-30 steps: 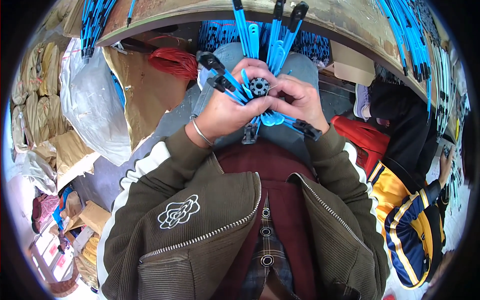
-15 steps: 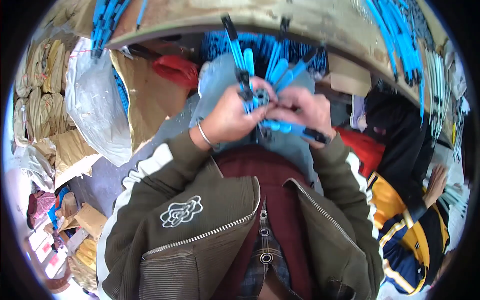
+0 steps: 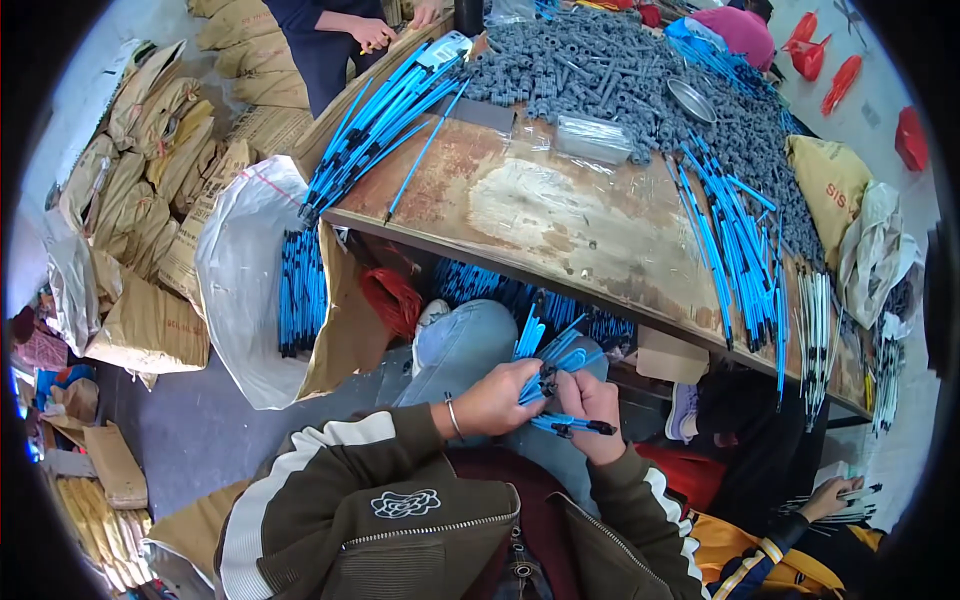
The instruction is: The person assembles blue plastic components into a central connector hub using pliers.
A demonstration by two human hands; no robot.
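Observation:
Over my lap, my left hand is closed around a bunch of slim blue rods with black end pieces. The rods fan out in several directions from a dark joint between my hands. My right hand presses against the same bunch with its fingers curled in. What its fingertips pinch is partly hidden. Below my right hand, more blue rods with black tips stick out sideways towards the right wrist.
A wooden table stands ahead, heaped with dark grey plastic fittings. Blue rods lie on its left, more rods on its right. A plastic-lined sack holds rods at left. A co-worker's hand holds thin rods at right.
The view has tilted up, so the tabletop and fittings now show and my hands sit lower in the picture. Both hands stay at the bunch of rods, which now looks more gathered.

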